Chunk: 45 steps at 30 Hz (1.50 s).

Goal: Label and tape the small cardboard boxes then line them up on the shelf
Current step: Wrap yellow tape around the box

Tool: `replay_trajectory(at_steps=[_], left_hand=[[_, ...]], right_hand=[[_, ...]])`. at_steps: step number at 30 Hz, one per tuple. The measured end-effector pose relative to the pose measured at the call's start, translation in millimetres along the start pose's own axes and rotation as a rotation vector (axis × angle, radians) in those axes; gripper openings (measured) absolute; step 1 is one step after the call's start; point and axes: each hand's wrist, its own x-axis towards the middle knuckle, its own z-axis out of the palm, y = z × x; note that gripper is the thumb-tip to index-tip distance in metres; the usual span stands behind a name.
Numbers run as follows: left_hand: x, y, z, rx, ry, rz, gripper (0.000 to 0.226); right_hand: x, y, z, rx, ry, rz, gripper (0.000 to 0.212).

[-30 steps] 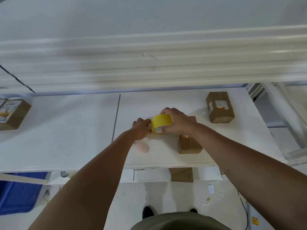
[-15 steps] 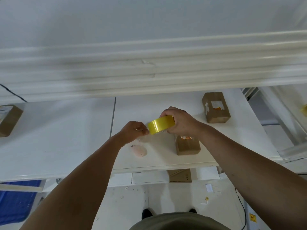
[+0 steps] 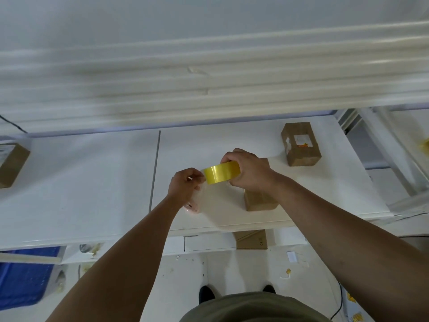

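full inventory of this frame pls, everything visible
tape roll: 1, yellow, held above the shelf between both hands
cardboard boxes: 3, brown, on the shelf: one at right rear, one under the right wrist, one at the left edge
small object: 1, pink, on the shelf below the left hand; cannot tell what it is
shelf: 1, white, spans the view
cardboard piece: 1, brown, under the shelf's front edge
bin: 1, blue, lower left
shoes: 2, black, on the floor, bottom centre
left hand: pinches at the roll's edge
right hand: grips the roll
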Motion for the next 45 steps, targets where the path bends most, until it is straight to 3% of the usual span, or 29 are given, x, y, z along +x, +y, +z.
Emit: replay_trajectory(at_steps=[4,8,17,24,32,38,41,45], left_hand=[[3,9,-4,-0.155,0.059,0.03,0.022],[8,17,-6,-0.06,-0.05,0.035,0.01],[13,35,-4,-0.033,-0.155,0.087,0.054],[13,70,7,-0.268,-0.124,0.123,0.015],[4,106,46,-0.438,-0.158,0.11,0.031],[1,109,78,-0.34,-0.149,0.022,0.034],[2,108,88,-0.267,-0.138,0.018,0.029],[6,115,94,-0.213,-0.101,-0.024,0.025]], right_hand=[[3,-3,-1,0.01,0.061,-0.003,0.04],[7,-4,-13,-0.037,0.056,0.021,0.041],[-12,24,-54,0.053,0.039,0.103,0.042],[-38,44,-79,0.344,0.147,0.145,0.039],[-85,75,-94,0.425,0.348,0.213,0.023],[-108,97,-91,0.526,0.374,0.289,0.031],[-110,102,-84,0.613,0.332,0.307,0.05],[-105,106,-80,0.686,0.322,0.374,0.047]])
